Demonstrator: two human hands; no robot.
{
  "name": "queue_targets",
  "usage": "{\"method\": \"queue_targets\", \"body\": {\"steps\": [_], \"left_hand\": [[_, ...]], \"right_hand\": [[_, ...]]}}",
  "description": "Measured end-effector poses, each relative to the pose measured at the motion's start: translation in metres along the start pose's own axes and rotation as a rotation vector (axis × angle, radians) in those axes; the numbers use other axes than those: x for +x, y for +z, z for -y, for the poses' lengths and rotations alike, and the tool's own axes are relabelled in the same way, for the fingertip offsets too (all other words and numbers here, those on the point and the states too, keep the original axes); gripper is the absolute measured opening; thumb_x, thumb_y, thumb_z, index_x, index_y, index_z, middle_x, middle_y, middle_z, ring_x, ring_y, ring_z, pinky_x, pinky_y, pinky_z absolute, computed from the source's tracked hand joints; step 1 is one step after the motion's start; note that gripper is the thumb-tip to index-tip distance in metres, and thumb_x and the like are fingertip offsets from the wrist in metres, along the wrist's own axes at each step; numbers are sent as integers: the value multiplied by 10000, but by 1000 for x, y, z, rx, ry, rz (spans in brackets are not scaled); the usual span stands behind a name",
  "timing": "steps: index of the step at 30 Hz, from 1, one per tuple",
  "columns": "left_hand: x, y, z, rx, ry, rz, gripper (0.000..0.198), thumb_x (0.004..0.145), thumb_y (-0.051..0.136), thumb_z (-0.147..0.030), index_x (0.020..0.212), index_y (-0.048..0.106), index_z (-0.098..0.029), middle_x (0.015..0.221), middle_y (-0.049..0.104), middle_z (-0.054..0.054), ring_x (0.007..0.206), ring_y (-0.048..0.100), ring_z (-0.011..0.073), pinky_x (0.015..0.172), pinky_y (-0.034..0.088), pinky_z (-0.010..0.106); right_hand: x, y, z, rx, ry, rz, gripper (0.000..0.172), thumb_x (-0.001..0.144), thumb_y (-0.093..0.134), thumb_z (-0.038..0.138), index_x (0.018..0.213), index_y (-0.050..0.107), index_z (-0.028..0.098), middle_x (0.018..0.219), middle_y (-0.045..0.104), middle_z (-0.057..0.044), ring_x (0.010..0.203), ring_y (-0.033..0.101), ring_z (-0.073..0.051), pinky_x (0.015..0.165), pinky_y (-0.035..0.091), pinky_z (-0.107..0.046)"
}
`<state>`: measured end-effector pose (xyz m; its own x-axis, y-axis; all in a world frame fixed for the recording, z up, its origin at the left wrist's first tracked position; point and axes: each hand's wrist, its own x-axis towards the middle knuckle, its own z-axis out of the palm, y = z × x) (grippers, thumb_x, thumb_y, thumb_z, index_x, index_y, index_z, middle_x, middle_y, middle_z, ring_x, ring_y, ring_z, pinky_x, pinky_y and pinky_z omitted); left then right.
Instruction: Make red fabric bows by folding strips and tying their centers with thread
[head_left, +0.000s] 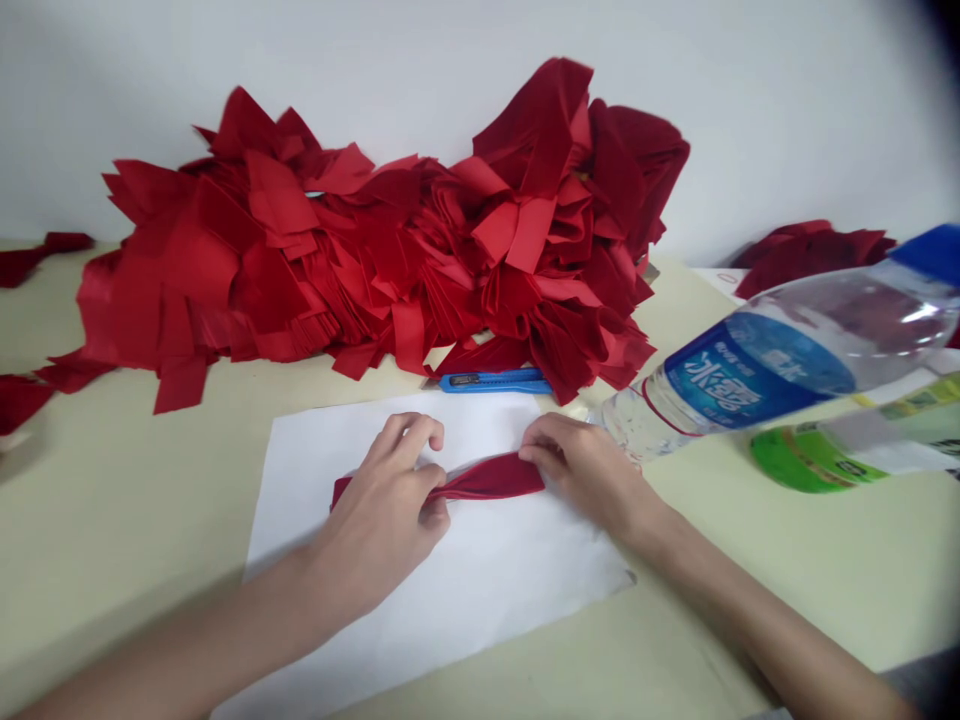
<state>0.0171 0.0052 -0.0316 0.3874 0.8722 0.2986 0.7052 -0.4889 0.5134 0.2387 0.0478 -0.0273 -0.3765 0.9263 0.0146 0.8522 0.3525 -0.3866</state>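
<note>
A dark red strip of fabric (pixel 495 478), folded lengthwise and gathered at its middle, lies over a white sheet of paper (pixel 480 590). My left hand (pixel 394 495) pinches the gathered middle between thumb and fingers, and covers part of the strip's left half. At the strip's right end, the thumb and fingertips of my right hand (pixel 581 460) are closed on its upper corner. Just beyond the paper, a blue utility knife (pixel 495 381) lies partly under red fabric pieces.
A large heap of red fabric strips (pixel 360 260) spreads along the wall. On the right stand a clear plastic bottle with a blue label (pixel 750 370) and a green-and-white container (pixel 825 455). More red fabric (pixel 814 255) lies behind them; loose strips (pixel 22 400) lie at far left.
</note>
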Motion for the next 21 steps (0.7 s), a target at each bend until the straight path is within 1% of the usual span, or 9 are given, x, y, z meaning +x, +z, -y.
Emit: {"method": "queue_targets", "body": {"steps": [3, 8, 11, 13, 15, 17, 19, 21], "left_hand": [[0, -1, -1, 5, -24, 39, 235, 709, 500, 12, 570, 558, -168, 1014, 488, 62, 1047, 444, 226, 848, 510, 368], [1, -3, -1, -11, -56, 68, 221, 708, 510, 3, 576, 563, -165, 1017, 483, 65, 1052, 440, 227, 835, 508, 358], [1, -3, 0, -33, -66, 60, 229, 701, 511, 4, 552, 545, -166, 1008, 481, 63, 1051, 438, 226, 797, 512, 337], [1, -2, 0, -51, -69, 48, 239, 693, 509, 6, 532, 528, -168, 999, 482, 62, 1045, 436, 226, 752, 511, 320], [2, -1, 0, -65, -68, 41, 243, 684, 509, 7, 519, 516, -171, 983, 485, 63, 1036, 435, 229, 718, 502, 316], [2, 0, 0, -74, -69, 39, 242, 681, 507, 7, 519, 512, -172, 974, 486, 63, 1031, 435, 230, 704, 493, 317], [2, 0, 0, -79, -65, 42, 241, 685, 502, 4, 523, 513, -174, 970, 486, 62, 1033, 432, 230, 696, 486, 315], [2, 0, 0, -81, -57, 47, 243, 689, 495, 2, 527, 511, -178, 968, 487, 60, 1034, 428, 229, 698, 483, 315]], "right_hand": [[1, 2, 0, -31, 40, 3, 110, 837, 522, 130, 765, 593, 171, 798, 644, -34, 708, 592, -162, 652, 414, -269], [2, 3, 4, -80, 63, 6, 130, 853, 486, 105, 782, 574, 168, 843, 632, -43, 724, 584, -168, 667, 402, -276], [3, 5, 6, -109, 46, 9, 142, 868, 466, 113, 780, 561, 170, 842, 616, -48, 727, 580, -177, 666, 406, -289], [0, 2, 8, -96, 16, -4, 150, 890, 443, 138, 803, 561, 170, 847, 607, -53, 727, 580, -180, 661, 418, -296], [-7, -8, 9, -35, -38, -39, 162, 919, 411, 174, 881, 569, 175, 898, 604, -63, 754, 589, -178, 676, 439, -300], [-21, -26, 6, 54, -117, -71, 183, 939, 389, 203, 991, 565, 197, 984, 602, -71, 821, 603, -173, 717, 463, -298], [-41, -48, -2, 100, -169, -46, 163, 931, 427, 209, 1015, 565, 231, 985, 618, -59, 864, 613, -166, 714, 482, -271], [-61, -66, -16, 76, -170, -47, 163, 915, 466, 184, 1007, 574, 262, 954, 638, -45, 851, 626, -153, 693, 495, -243]]}}
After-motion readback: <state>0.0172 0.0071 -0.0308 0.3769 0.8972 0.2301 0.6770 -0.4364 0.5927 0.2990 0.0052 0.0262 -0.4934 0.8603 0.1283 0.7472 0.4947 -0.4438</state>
